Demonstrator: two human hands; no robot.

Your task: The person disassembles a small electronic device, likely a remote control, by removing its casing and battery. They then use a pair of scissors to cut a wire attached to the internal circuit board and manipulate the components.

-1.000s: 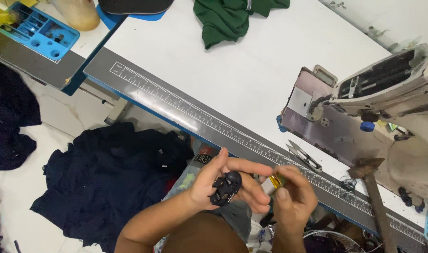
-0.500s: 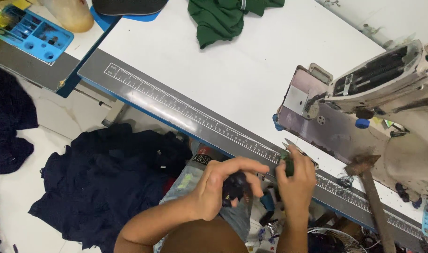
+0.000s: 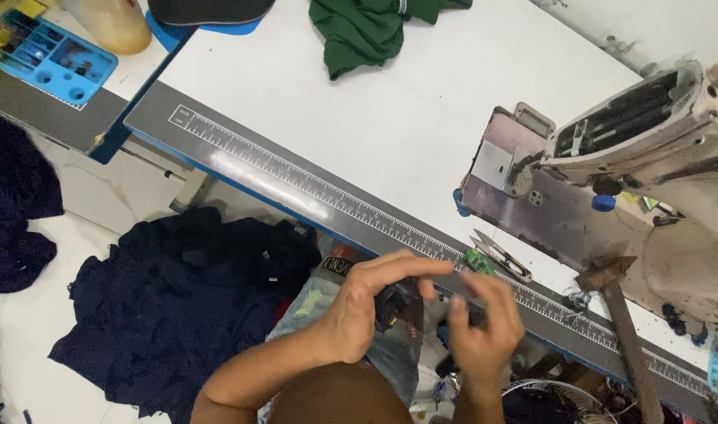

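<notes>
While the left hand [image 3: 367,310] is closing its grip around a small black part [image 3: 396,301], the right hand [image 3: 484,322] is hovering just beside it, fingers loosely curled, holding nothing I can see. Snips [image 3: 496,259] are lying on the tabletop [image 3: 390,133] just above the right hand.

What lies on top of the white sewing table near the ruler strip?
Thread snips with a small green piece beside the sewing machine, and green fabric farther off. The right hand hides part of the edge.

A white sewing table [image 3: 390,133] stands over a pale tiled floor [image 3: 29,330].
</notes>
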